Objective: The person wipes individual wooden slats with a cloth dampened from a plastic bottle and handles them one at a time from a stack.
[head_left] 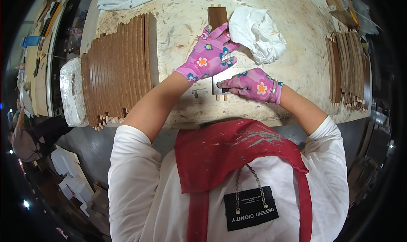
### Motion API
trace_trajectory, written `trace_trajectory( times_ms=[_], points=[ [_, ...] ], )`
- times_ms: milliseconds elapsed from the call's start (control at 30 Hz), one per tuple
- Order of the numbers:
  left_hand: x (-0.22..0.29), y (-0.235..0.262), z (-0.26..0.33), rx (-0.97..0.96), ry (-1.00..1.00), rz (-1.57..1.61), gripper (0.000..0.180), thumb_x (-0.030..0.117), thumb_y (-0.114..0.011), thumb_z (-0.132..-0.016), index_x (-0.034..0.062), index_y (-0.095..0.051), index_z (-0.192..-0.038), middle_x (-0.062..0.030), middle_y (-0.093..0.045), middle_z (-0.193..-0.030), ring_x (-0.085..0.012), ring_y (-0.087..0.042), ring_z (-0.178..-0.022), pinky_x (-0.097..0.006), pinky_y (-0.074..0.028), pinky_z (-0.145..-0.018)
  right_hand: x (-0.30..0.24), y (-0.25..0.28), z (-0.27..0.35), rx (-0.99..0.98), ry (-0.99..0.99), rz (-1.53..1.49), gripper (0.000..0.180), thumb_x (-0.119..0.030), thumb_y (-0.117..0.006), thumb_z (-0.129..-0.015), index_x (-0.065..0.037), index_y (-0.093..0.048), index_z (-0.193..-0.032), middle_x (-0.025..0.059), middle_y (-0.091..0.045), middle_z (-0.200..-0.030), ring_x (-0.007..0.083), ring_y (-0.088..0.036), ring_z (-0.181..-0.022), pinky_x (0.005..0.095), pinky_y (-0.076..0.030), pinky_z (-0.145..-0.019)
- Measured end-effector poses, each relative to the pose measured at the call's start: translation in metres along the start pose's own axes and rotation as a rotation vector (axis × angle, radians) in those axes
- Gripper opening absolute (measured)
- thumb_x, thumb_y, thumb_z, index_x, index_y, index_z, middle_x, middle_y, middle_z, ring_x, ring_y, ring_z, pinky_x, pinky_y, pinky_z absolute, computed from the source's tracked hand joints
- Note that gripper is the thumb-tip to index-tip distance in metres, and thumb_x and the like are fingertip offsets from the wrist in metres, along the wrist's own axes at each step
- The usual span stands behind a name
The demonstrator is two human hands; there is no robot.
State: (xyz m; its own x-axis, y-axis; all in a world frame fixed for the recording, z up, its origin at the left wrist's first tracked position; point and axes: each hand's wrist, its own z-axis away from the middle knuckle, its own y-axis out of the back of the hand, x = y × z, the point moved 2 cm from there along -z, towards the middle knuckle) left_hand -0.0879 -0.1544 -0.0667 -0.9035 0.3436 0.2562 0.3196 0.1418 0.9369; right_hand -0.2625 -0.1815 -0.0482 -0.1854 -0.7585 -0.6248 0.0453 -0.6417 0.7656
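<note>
Head view: brown slat [217, 17] beneath left hand [208, 57], under right hand's [255, 86] fingertips [220, 84]

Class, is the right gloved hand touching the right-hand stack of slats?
Apart: the head view shows tabletop between the right hand and the slats.

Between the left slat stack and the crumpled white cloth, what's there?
Head view: the gloved left hand, fingers spread over a single brown slat, plus stained benchtop.

Stained table [305, 79] under 2 brown slat rows [118, 68] [345, 68], 1 board [217, 16], crumpled white cloth [258, 34]
</note>
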Motion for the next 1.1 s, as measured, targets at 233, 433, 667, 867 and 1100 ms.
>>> trace_trajectory(
  times_ms=[233, 433, 667, 867, 1100],
  points=[
    [-0.002, -0.003, 0.000, -0.005, -0.004, 0.014, 0.043, 0.040, -0.056, -0.088, 0.0186, -0.058, -0.124, -0.0049, -0.040, -0.143, -0.0279, -0.025, -0.139, -0.052, -0.022, -0.112, -0.001, 0.006, -0.003, -0.077, 0.086, 0.139, 0.038, -0.018, -0.060, -0.086, -0.025, -0.060, -0.124, 0.0040, -0.066, -0.085, 0.0252, -0.064, -0.069, 0.0354, -0.052, -0.060],
    [-0.003, -0.004, 0.000, 0.001, -0.004, -0.009, 0.044, 0.041, -0.056, -0.088, 0.0193, -0.057, -0.126, -0.0052, -0.040, -0.143, -0.0280, -0.025, -0.139, -0.051, -0.023, -0.112, 0.008, 0.004, -0.007, -0.109, 0.153, 0.169, 0.034, -0.020, -0.057, -0.088, -0.022, -0.061, -0.122, 0.0045, -0.065, -0.086, 0.0244, -0.064, -0.073, 0.0353, -0.052, -0.064],
    [-0.002, -0.004, 0.000, -0.044, 0.007, -0.033, 0.045, 0.042, -0.055, -0.088, 0.0199, -0.056, -0.126, -0.0055, -0.041, -0.142, -0.0281, -0.026, -0.139, -0.053, -0.022, -0.111, 0.016, 0.003, -0.011, 0.044, 0.308, 0.047, 0.030, -0.024, -0.058, -0.087, -0.027, -0.061, -0.117, 0.0057, -0.065, -0.071, 0.0255, -0.060, -0.053, 0.0381, -0.048, -0.050],
    [-0.003, -0.005, 0.000, -0.036, -0.003, -0.036, 0.044, 0.041, -0.055, -0.088, 0.0199, -0.056, -0.126, -0.0050, -0.042, -0.141, -0.0277, -0.026, -0.139, -0.054, -0.022, -0.111, 0.013, 0.011, -0.015, -0.144, 0.197, -0.081, 0.040, -0.016, -0.056, -0.083, -0.025, -0.062, -0.122, 0.0061, -0.067, -0.076, 0.0239, -0.065, -0.067, 0.0360, -0.052, -0.063],
    [-0.005, -0.006, 0.000, -0.018, -0.011, -0.023, 0.044, 0.041, -0.055, -0.087, 0.0198, -0.056, -0.125, -0.0047, -0.042, -0.142, -0.0279, -0.027, -0.138, -0.052, -0.024, -0.110, 0.001, 0.006, -0.003, -0.029, 0.088, -0.153, 0.040, -0.016, -0.054, -0.084, -0.024, -0.061, -0.122, 0.0042, -0.067, -0.077, 0.0238, -0.064, -0.067, 0.0357, -0.052, -0.064]
  ],
)
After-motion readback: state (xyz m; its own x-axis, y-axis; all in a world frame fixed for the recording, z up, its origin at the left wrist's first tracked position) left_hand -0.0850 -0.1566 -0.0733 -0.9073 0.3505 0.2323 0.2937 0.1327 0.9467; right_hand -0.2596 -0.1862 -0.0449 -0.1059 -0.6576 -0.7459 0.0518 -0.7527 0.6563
